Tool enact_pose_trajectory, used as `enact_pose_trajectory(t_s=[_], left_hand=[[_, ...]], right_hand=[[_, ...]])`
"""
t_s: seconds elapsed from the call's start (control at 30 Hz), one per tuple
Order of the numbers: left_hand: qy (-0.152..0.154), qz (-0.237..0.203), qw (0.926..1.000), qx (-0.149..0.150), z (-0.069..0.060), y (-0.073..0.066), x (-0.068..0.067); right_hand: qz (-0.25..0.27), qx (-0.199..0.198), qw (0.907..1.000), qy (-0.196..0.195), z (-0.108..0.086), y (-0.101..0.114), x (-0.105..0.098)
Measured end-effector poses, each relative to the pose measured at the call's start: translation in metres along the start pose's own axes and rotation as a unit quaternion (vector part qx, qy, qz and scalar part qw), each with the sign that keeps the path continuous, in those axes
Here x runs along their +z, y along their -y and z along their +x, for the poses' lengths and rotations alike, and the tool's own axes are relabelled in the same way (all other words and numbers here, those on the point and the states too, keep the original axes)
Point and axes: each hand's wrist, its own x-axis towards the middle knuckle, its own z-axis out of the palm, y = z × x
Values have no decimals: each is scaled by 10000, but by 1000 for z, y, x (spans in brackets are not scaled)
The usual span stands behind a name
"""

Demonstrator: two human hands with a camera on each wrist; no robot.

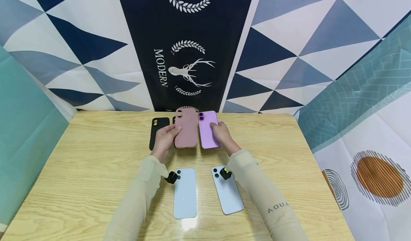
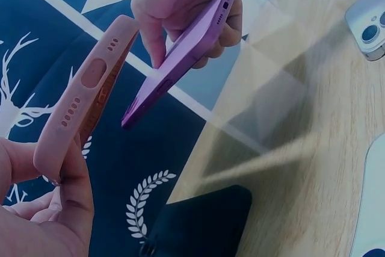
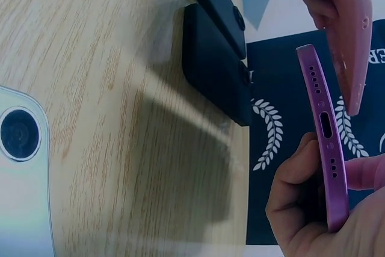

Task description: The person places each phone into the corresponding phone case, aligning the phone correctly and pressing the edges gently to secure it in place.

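Note:
Near the table's back edge my left hand (image 1: pixel 164 141) grips a pink phone case (image 1: pixel 187 130) by its left side, thumb on the back. The left wrist view shows the speaker and port cutouts along the case's bottom edge (image 2: pixel 81 94). Just to the right, my right hand (image 1: pixel 222 134) holds a purple smartphone (image 1: pixel 208 131) by its right side, two camera lenses at its top left. Its charging port edge (image 3: pixel 325 130) faces the right wrist camera. Phone and case are both raised and apart from each other, with a narrow gap between them.
Two black phone cases lie at the back: one (image 1: pixel 155 134) beside my left hand, the other (image 3: pixel 210 58) mostly hidden behind the pink case in the head view. Two pale smartphones lie nearer, one (image 1: pixel 185 198) below the left hand, another (image 1: pixel 230 198) slanted under the right wrist.

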Motion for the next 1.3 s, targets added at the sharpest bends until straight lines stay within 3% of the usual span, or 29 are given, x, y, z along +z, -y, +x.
enact_pose_trajectory(t_s=[1.0,1.3], left_hand=[[127,-289,9991,265,-3,6,20],[152,-429,9988,190,-3,6,24]], right_hand=[[6,-141,9999,-64,-2,-3,5],[51,-253,9997,-27,-6,0,8]])
